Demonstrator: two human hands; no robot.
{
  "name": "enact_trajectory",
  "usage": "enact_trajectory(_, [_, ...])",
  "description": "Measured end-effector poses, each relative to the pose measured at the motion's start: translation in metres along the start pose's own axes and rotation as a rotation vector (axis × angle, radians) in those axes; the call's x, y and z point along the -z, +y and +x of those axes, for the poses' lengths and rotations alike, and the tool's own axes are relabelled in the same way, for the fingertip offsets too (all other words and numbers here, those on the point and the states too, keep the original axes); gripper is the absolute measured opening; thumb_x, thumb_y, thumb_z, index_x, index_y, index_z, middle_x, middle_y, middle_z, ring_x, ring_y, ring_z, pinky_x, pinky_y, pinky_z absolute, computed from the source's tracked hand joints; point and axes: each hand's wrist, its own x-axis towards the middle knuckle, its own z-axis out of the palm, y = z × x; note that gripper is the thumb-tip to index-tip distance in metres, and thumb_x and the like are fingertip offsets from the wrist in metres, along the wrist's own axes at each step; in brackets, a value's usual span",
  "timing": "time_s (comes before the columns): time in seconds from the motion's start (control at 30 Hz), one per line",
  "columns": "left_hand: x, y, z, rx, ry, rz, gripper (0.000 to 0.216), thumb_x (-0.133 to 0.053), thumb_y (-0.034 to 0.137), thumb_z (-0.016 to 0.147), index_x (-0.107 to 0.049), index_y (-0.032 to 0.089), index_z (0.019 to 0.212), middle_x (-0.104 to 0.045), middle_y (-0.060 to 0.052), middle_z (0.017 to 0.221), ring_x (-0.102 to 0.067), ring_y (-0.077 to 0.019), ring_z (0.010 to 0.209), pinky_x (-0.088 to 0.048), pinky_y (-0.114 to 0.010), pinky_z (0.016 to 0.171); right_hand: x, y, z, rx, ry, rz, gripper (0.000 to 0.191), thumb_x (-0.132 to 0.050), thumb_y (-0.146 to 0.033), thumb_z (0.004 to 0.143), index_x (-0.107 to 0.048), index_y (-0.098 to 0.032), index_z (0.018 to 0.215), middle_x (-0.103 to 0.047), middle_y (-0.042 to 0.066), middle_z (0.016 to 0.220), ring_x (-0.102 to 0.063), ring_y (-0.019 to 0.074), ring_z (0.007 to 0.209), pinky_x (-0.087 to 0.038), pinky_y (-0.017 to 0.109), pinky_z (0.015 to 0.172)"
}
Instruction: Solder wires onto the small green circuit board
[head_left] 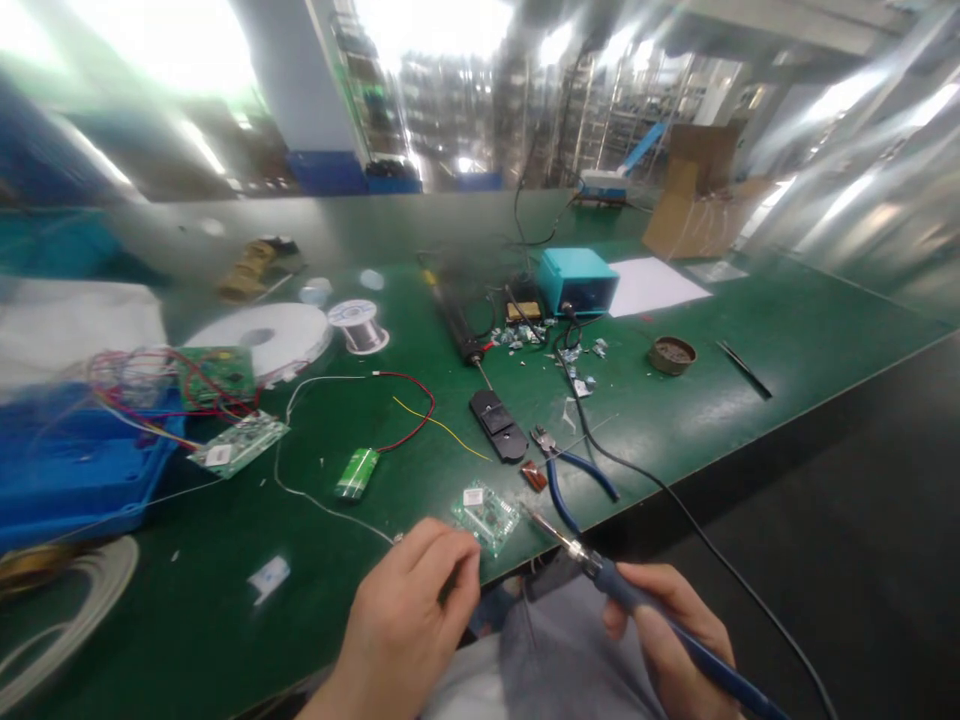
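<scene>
Head view: I've got the right hand closed around the handle of a soldering iron, fingers on one side, thumb on the other. Iron sits lower right, over the front edge of the green bench; long axis is a diagonal, butt end at the bottom right, tip pointing up-left and away from the person. Tip ends just beside the right corner of a small circuit board; I can't tell if they touch. Board lies flat near the bench edge, turned at a slant, white label at its far left part. Left hand is at the board's near left side, fingers curled, thumb and forefinger close together; I can't tell whether they pinch anything. A thin pale wire runs up to its knuckles. Pliers lie just beyond the iron's tip, handles spread toward the person, a small brown piece next to them. Farther off I see a black plate, also slanted, and left of it a green battery with a red lead.
</scene>
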Motion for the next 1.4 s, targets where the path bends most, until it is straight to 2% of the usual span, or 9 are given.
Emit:
enact_trajectory(0.17, [-0.008, 0.002, 0.006, -0.003, 0.024, 0.028, 0.010, -0.054, 0.011, 0.086, -0.059, 0.018, 0.088, -0.057, -0.001, 0.087, -0.055, -0.0096, 0.073, -0.045, -0.020, 0.067, -0.002, 0.004, -0.006, -0.053, 0.030, 0.012, 0.027, -0.058, -0.040, 0.083, -0.064, -0.020, 0.100, -0.064, 0.003, 0.068, -0.061, 0.0159, 0.060, -0.053, 0.025, 0.055])
enact_trajectory(0.4, [-0.020, -0.004, 0.004, -0.108, 0.066, 0.141, 0.013, -0.057, 0.007, 0.082, -0.060, 0.018, 0.090, -0.059, -0.002, 0.087, -0.055, -0.0132, 0.080, -0.044, -0.025, 0.075, -0.001, 0.004, -0.002, -0.012, -0.001, 0.028, 0.025, -0.057, -0.039, 0.083, -0.064, -0.022, 0.099, -0.065, 0.001, 0.067, -0.062, 0.0142, 0.058, -0.052, 0.022, 0.054])
enact_trajectory(0.83, [-0.026, -0.005, 0.006, -0.090, 0.042, 0.144, 0.012, -0.055, 0.008, 0.083, -0.061, 0.018, 0.088, -0.060, -0.003, 0.086, -0.056, -0.0151, 0.079, -0.045, -0.028, 0.074, 0.000, -0.001, 0.000, -0.034, -0.047, -0.025, 0.025, -0.055, -0.041, 0.084, -0.064, -0.022, 0.098, -0.067, 0.002, 0.068, -0.063, 0.0152, 0.058, -0.051, 0.023, 0.054])
enact_trajectory(1.2, [-0.032, -0.009, 0.005, -0.116, 0.002, 0.172, 0.012, -0.054, 0.009, 0.086, -0.059, 0.018, 0.091, -0.058, -0.003, 0.089, -0.052, -0.0159, 0.081, -0.043, -0.030, 0.078, -0.003, -0.001, 0.000, -0.048, -0.038, 0.005, 0.021, -0.056, -0.038, 0.084, -0.064, -0.025, 0.099, -0.066, 0.000, 0.067, -0.062, 0.0118, 0.059, -0.049, 0.019, 0.056])
enact_trajectory(1.3, [-0.033, -0.010, 0.005, -0.134, -0.022, 0.189, 0.014, -0.054, 0.007, 0.085, -0.059, 0.018, 0.093, -0.058, -0.003, 0.091, -0.052, -0.0162, 0.082, -0.043, -0.031, 0.079, -0.001, -0.001, 0.001, -0.027, -0.057, -0.015, 0.021, -0.055, -0.037, 0.084, -0.063, -0.025, 0.100, -0.066, 0.000, 0.068, -0.063, 0.0124, 0.059, -0.050, 0.020, 0.056])
enact_trajectory(1.4, [-0.032, -0.010, 0.005, -0.128, -0.021, 0.185, 0.015, -0.054, 0.007, 0.085, -0.059, 0.018, 0.095, -0.058, -0.004, 0.093, -0.052, -0.0164, 0.085, -0.043, -0.031, 0.081, 0.003, -0.005, 0.004, 0.009, -0.135, -0.051, 0.021, -0.054, -0.033, 0.086, -0.062, -0.023, 0.103, -0.067, 0.001, 0.069, -0.064, 0.0139, 0.060, -0.052, 0.021, 0.057])
